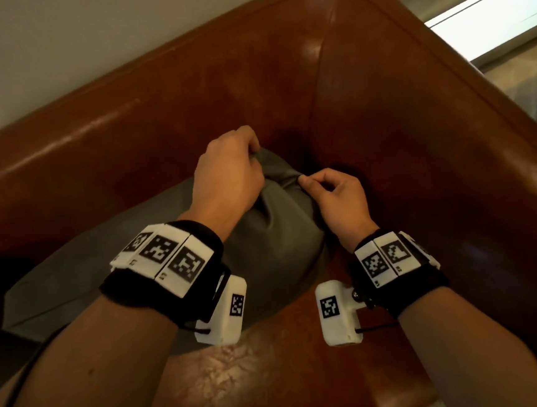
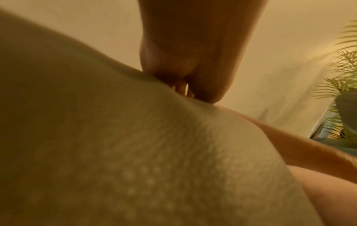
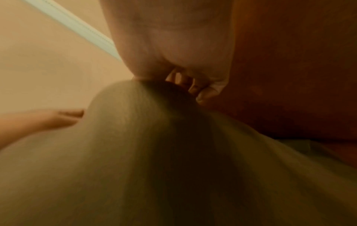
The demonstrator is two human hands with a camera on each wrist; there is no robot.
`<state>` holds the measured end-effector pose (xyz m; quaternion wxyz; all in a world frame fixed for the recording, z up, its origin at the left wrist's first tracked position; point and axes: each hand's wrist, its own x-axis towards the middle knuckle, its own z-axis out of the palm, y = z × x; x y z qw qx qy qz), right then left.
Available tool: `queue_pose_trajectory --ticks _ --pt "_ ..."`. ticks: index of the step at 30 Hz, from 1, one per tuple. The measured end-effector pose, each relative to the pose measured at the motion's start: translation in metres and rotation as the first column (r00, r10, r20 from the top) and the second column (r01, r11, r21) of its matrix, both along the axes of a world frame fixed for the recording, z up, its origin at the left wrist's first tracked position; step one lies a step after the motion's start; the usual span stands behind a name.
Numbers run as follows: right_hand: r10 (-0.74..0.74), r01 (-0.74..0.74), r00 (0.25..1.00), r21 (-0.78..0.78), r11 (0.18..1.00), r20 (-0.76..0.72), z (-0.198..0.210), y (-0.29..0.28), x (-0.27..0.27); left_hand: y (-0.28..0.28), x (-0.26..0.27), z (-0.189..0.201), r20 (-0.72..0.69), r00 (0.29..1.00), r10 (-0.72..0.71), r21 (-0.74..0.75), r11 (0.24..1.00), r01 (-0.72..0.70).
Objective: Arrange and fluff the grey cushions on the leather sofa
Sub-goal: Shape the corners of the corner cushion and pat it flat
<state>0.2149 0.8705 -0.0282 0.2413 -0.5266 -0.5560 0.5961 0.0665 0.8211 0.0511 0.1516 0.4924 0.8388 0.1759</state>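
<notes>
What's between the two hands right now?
Only a bunched ridge of the grey fabric cushion; the left hand and right hand each pinch it, seen in the head view.

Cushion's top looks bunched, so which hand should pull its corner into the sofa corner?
Probably right: the right hand pinches the cushion nearest the sofa corner; the left hand grips farther away.
</notes>
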Motion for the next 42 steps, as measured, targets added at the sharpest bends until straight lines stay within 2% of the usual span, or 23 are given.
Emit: queue_pose_trajectory --ticks 2,4,5,7,9,11,13,16,18,20,23,24,26,29,32,35,38,42 --pt "-0.045 0.044 0.999 -0.037 0.998 -0.013 0.002 0.001 0.0 -0.004 -0.003 -0.002 0.021 1.0 0.022 0.011 1.0 -0.022" --pt "-0.029 0.024 0.999 0.114 0.993 0.042 0.006 0.002 -0.001 -0.007 -0.003 -0.004 0.043 0.999 0.03 0.023 0.999 -0.031" --pt "0.009 -0.03 0.996 0.234 0.972 0.094 0.01 0.002 -0.001 -0.008 -0.003 -0.004 0.047 0.999 0.028 0.028 0.999 -0.03" --pt "0.129 -0.219 0.966 0.438 0.872 0.226 0.017 0.004 -0.004 -0.01 -0.003 -0.004 0.042 0.999 0.025 0.047 0.999 -0.027" --pt "0.207 -0.356 0.921 0.496 0.792 0.33 0.019 0.005 -0.01 -0.011 -0.003 -0.004 0.045 0.999 0.018 0.069 0.997 -0.021" --pt "0.227 -0.397 0.899 0.478 0.783 0.375 0.016 0.012 -0.014 -0.013 -0.004 -0.004 0.049 0.999 0.008 0.071 0.997 -0.012" --pt "0.215 -0.381 0.901 0.45 0.808 0.377 0.016 0.018 -0.016 -0.014 -0.009 -0.003 0.028 1.0 -0.002 0.059 0.998 0.0" --pt "0.142 -0.22 0.961 0.349 0.911 0.236 0.014 0.024 -0.014 -0.015 -0.014 0.0 -0.062 0.997 -0.053 -0.002 0.999 0.053" --pt "0.13 -0.185 0.972 0.296 0.937 0.196 0.012 0.021 -0.011 -0.012 -0.012 0.004 -0.183 0.972 -0.145 -0.073 0.988 0.134" --pt "0.161 -0.251 0.952 0.365 0.897 0.26 0.013 0.018 -0.011 -0.006 -0.009 0.007 -0.273 0.925 -0.265 -0.138 0.962 0.235" --pt "0.212 -0.391 0.9 0.491 0.778 0.38 0.022 0.016 -0.012 0.004 -0.01 0.012 -0.289 0.89 -0.353 -0.227 0.928 0.294" --pt "0.228 -0.423 0.886 0.506 0.752 0.403 0.024 0.017 -0.014 0.006 -0.012 0.013 -0.28 0.895 -0.347 -0.231 0.929 0.288" --pt "0.245 -0.427 0.887 0.496 0.756 0.391 0.024 0.02 -0.018 0.006 -0.018 0.012 -0.228 0.924 -0.305 -0.186 0.946 0.266" --pt "0.204 -0.313 0.936 0.418 0.853 0.286 0.021 0.027 -0.021 0.001 -0.026 0.011 -0.112 0.97 -0.217 -0.111 0.973 0.204" --pt "0.198 -0.272 0.953 0.354 0.895 0.231 0.02 0.03 -0.021 -0.001 -0.028 0.009 -0.105 0.976 -0.19 -0.086 0.98 0.181" --pt "0.232 -0.337 0.933 0.441 0.832 0.275 0.022 0.03 -0.022 0.0 -0.026 0.008 -0.121 0.979 -0.164 -0.057 0.986 0.158" --pt "0.316 -0.449 0.885 0.45 0.772 0.342 0.024 0.03 -0.02 -0.001 -0.029 0.006 -0.104 0.985 -0.139 -0.072 0.989 0.132" --pt "0.361 -0.452 0.888 0.404 0.795 0.284 0.031 0.042 -0.021 -0.004 -0.029 0.01 -0.085 0.988 -0.129 -0.076 0.99 0.122"
